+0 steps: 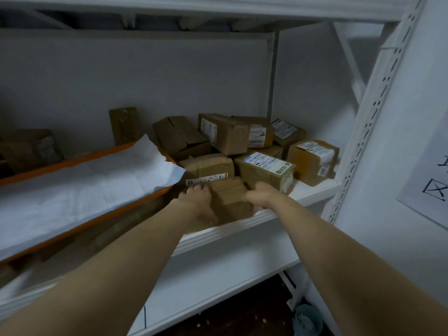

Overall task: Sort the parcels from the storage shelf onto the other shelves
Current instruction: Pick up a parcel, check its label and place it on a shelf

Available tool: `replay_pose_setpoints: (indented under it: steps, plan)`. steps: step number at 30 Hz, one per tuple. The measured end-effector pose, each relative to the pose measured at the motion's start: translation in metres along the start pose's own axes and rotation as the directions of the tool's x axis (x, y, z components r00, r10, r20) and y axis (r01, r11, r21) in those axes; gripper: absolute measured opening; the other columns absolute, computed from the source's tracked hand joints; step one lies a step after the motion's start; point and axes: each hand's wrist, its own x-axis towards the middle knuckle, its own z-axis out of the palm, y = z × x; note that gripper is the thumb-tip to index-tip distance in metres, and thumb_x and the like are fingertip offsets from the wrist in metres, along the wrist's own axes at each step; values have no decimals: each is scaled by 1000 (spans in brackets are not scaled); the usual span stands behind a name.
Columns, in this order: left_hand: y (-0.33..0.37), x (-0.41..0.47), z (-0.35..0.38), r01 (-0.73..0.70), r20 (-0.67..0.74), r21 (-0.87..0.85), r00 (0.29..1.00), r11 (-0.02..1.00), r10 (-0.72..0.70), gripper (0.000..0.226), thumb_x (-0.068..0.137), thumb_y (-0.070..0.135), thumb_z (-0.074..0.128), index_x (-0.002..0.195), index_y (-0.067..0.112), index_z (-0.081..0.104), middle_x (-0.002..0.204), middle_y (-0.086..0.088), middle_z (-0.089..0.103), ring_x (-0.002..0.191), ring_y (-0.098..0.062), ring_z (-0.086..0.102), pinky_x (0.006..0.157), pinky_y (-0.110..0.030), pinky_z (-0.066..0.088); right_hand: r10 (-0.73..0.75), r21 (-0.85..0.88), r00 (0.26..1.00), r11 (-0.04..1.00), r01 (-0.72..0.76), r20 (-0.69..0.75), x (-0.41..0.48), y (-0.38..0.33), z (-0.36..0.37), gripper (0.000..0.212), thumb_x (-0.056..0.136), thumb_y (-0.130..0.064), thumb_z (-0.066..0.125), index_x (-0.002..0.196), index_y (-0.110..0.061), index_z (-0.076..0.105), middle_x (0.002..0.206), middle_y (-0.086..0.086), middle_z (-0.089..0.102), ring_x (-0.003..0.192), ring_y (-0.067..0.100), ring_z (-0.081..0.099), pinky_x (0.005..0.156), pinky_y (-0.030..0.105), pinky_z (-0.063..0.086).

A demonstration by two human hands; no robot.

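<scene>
front parcel (230,197): brown cardboard, matt, creased, tape bands with a faint sheen
labelled parcel (264,170): same kraft board, tape-wrapped so slightly glossy, printed white paper label on top
open carton (181,137): bare cardboard, dull, dented flaps
shelf (315,192): white painted metal, smooth, satin finish
upright (378,112): same white metal, punched slots
orange rail (72,162): looks like painted metal, smooth
sheet (97,185) over it: thin white paper, matt, fold creases
notice (426,170): plain white paper, black ink marks
</scene>
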Motion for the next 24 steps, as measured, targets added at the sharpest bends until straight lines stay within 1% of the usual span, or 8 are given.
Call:
replay_pose_setpoints:
  steps: [3, 5, 7, 14, 16, 20, 22, 24]
  plan:
    - [3, 6, 2, 19, 7, 56, 1000, 998, -20, 113, 73, 59, 69, 153, 17, 1, 160, -9, 5, 146, -33, 7, 117, -48, 14, -2, 173, 999, 985, -4, 36, 5, 6, 7, 38, 87, -37, 57, 115, -12, 61, 107, 5, 63, 91, 17, 58, 84, 30, 44]
    - [1, 9, 2, 42, 20, 73, 999, 996, -44, 118, 71, 64, 68, 153, 17, -3, 160, -9, -1, 147, -34, 1, 117, -48, 9, -23, 236, 997, 972, 4, 75, 10, 11, 12, 36, 88, -40, 59, 117, -19, 61, 110, 1, 64, 99, 19, 59, 92, 32, 46]
    - [0, 12, 1, 58, 31, 63, 998, 996, -60, 120, 68, 67, 68, 152, 19, -4, 160, -10, -2, 146, -35, 1, 117, -49, 10, -44, 293, 994, 956, 13, 102, 14, 13, 16, 28, 91, -37, 61, 116, -28, 53, 111, -2, 60, 104, 19, 56, 89, 30, 45]
    - [-1, 12, 0, 60, 6, 4, 998, 998, -60, 119, 70, 59, 70, 152, 23, -8, 158, -11, 3, 145, -37, 1, 116, -51, 19, -16, 441, 987, 896, -56, 158, 15, 20, 20, 45, 84, -26, 71, 125, -20, 53, 115, 4, 66, 106, 22, 63, 89, 40, 55]
    - [0, 11, -2, 56, -4, 34, 998, 998, -56, 122, 66, 58, 73, 152, 24, -7, 157, -13, 7, 143, -38, 6, 115, -51, 21, -21, 461, 983, 885, -67, 184, 11, 21, 20, 45, 81, -26, 73, 123, -19, 57, 111, 7, 68, 103, 23, 65, 82, 37, 57]
    - [10, -1, -4, -35, -96, 156, 994, 987, 51, 123, 61, 60, 77, 151, 20, 2, 149, -14, 15, 138, -36, 17, 113, -47, 25, -3, 563, 986, 822, -92, 166, -1, 28, 17, 47, 75, -20, 79, 117, -11, 59, 99, 8, 69, 85, 19, 66, 46, 21, 49]
    - [13, -7, -3, -72, -197, 185, 974, 980, 109, 118, 59, 64, 75, 146, 17, 12, 140, -13, 22, 130, -33, 25, 109, -43, 30, 7, 584, 988, 806, -98, 157, -5, 29, 14, 58, 69, -20, 83, 119, -9, 57, 103, 9, 69, 88, 19, 64, 51, 25, 49]
    - [17, -10, -2, -103, -315, 193, 935, 976, 161, 114, 56, 67, 74, 141, 16, 18, 131, -11, 27, 120, -28, 30, 102, -38, 35, 19, 597, 992, 797, -91, 125, -7, 31, 7, 65, 65, -16, 84, 122, -8, 55, 110, 9, 66, 97, 21, 62, 72, 32, 54]
